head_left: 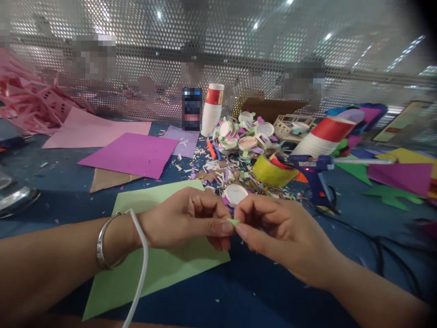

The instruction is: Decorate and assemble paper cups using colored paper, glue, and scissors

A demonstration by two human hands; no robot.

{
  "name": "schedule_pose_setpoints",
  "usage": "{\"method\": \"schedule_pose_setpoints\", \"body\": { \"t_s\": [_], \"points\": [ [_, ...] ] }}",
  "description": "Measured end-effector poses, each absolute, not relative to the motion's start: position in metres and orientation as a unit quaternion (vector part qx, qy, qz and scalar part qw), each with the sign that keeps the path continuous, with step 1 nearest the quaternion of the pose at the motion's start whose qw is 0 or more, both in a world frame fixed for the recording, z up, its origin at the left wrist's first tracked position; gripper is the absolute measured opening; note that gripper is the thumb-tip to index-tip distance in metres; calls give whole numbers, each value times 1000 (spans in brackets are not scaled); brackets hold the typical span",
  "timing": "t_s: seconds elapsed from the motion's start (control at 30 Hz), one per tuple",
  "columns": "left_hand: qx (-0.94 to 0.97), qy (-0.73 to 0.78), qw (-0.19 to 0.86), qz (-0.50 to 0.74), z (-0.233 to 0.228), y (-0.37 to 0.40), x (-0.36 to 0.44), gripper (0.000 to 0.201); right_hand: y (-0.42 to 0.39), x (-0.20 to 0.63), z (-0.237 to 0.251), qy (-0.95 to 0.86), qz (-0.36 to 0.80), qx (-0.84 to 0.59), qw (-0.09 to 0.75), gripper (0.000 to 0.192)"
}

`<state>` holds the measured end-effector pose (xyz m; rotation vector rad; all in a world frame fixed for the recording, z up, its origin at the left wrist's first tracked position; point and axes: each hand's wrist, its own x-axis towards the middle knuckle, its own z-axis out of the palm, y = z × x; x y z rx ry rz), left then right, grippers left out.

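My left hand (186, 218) and my right hand (280, 232) meet over the blue table, fingertips together. Between them they pinch a tiny light-green paper piece (234, 222). A silver bangle sits on my left wrist, and a white cord hangs across that forearm. Under my left hand lies a light-green paper sheet (160, 269). Just beyond my fingertips rests a white round cup lid (236, 193) among paper scraps.
A yellow tape roll (273, 172) and a blue glue gun (316, 175) with its black cable lie right of centre. Magenta (131, 155), pink and brown sheets lie to the left. Stacked paper cups (211, 109), cup-lid flowers (246, 134) and coloured cut-outs crowd the back before a perforated screen.
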<state>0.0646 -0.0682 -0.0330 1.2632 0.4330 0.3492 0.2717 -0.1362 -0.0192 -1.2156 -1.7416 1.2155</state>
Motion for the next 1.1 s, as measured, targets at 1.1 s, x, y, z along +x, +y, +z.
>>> {"method": "schedule_pose_setpoints", "body": {
  "t_s": [1.1],
  "points": [
    [701,279,584,300,-40,-67,67,26,-128,273,-26,-681,336,-529,379,12]
  ]
}}
